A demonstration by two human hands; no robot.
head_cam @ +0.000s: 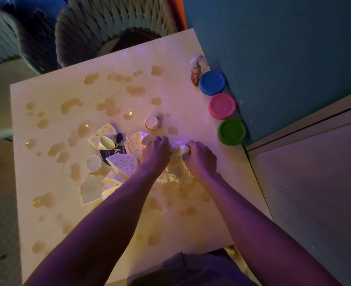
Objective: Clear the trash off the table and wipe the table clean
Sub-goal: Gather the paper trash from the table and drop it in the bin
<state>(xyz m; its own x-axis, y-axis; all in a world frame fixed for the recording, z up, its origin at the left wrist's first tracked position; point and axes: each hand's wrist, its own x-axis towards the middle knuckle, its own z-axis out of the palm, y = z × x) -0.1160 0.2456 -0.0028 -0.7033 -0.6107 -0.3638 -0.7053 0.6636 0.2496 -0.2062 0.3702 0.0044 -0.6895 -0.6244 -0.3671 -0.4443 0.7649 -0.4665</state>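
Both hands, left hand [155,151] and right hand [200,156], curl their fingers [188,145] round a crumpled wet tissue [178,149] on the desk [191,112]; paper scraps [121,159] lie just left.

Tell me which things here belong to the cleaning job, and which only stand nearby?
For the job: paper scraps, small cup, spills, crumpled paper held by both hands.
Standing by: three lidded tubs, small bottle, baskets.
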